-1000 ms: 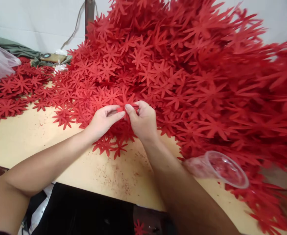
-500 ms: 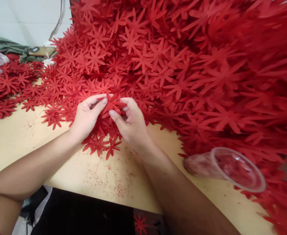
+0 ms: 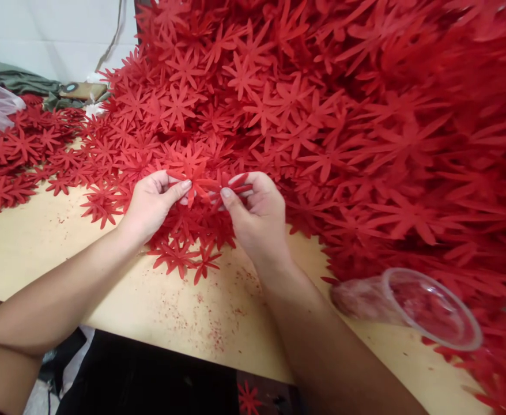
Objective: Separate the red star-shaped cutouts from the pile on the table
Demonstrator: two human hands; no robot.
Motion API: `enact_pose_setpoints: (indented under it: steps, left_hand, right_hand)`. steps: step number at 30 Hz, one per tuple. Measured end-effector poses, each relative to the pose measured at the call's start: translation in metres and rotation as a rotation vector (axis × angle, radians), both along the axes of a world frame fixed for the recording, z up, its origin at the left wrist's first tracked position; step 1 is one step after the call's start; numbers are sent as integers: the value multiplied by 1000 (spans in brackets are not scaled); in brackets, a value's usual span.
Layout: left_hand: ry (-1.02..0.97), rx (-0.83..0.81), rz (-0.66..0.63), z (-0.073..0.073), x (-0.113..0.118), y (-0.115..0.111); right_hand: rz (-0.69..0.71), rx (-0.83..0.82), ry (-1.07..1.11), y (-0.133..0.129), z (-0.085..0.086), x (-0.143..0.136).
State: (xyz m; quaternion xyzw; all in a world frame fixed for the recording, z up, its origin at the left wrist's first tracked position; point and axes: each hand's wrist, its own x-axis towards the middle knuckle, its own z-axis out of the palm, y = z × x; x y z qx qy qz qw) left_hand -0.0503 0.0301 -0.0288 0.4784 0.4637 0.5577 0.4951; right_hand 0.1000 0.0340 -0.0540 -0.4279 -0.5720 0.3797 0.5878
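Both hands have drawn farther apart over the last half second. From the head view, the left hand point(image 3: 151, 199) pinches a flat, bright red, star-shaped flower piece point(image 3: 196, 183) between thumb and fingers, and the right hand point(image 3: 259, 213) grips a second red, narrow-petalled flower piece point(image 3: 222, 181); whether the two touch, I cannot tell. They are held before a large heap of similar red flower pieces point(image 3: 274, 104) on a pale yellowish worktop point(image 3: 41, 236). Beyond the right forearm is a clear plastic cup point(image 3: 372, 300).
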Motion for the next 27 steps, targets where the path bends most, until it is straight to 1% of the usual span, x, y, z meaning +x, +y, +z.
enact_pose_setpoints:
  steps: [4,7,10,13,15,18,19,21,23,25,27]
  left_hand:
    - [90,-8,17,-1,0,1]
    - [78,-38,-12,-2,2,-1]
    - [33,-38,-41,-4,4,-3]
    - [29,-19,-79,-7,5,-4]
    - [37,-17,-107,-8,7,-3]
    - [73,4,-155,-9,8,-3]
    - [107,23,-153,-9,7,-3]
    - [205,78,-95,-10,4,-1]
    - [316,171,0,-11,-2,2]
    - [431,312,96,-13,-9,7]
    - [542,456,157,-14,-15,10]
  right_hand:
    - [47,-20,125,0,5,3]
    - [183,-74,192,-1,9,5]
    - [327,-120,199,-5,14,2]
    - [389,-163,173,-9,15,-2]
    - [379,-171,160,-9,14,-5]
    - [315,-166,159,-6,11,-3]
    - [292,-166,163,-5,10,-1]
    - [252,-159,179,0,8,4]
    - [214,-144,202,6,6,11]
    - [183,-136,222,10,3,16]
    - [181,-157,237,12,2,19]
